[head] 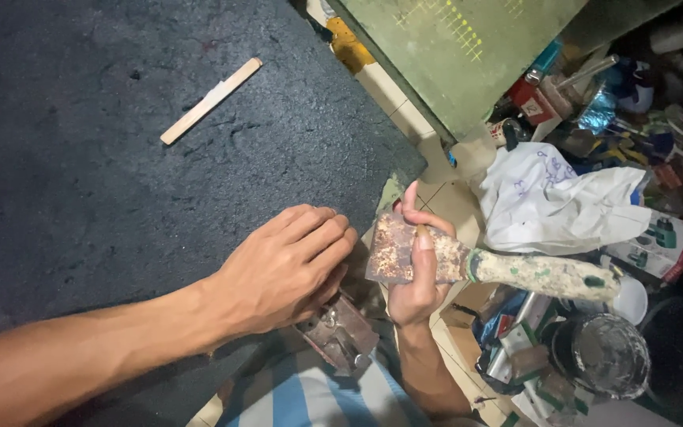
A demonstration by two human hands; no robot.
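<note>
Two hands at work, both the wearer's own. Left hand (286, 269) lies palm-down on the near right edge of a dark mat (120, 174), fingers (318, 229) together and curled over that edge, closed on nothing that shows. Right hand (419, 273) is clamped on a scraper (452, 265), gripped at the neck where the rusty blade meets the paint-spattered handle; blade points left toward the mat edge, just beside the left hand, handle sticks out right. Step in hand, as a judgement: mat pinned down, scraper brought to its edge but blade not yet touching it. Next move would call for firm hold-down by the left hand and a shallow blade angle along the edge, keeping clear of the left fingertips. Counts: one scraper, one mat, one wooden stick (211, 100) lying far left on the mat, well apart from both hands. One rusty metal block (340, 334) just below the left hand, partly hidden, kind unclear. One crumpled white cloth (555, 198) right, one paint can (602, 352) near right, one green board (452, 47) far, plus a pile of clutter too jumbled to count.
</note>
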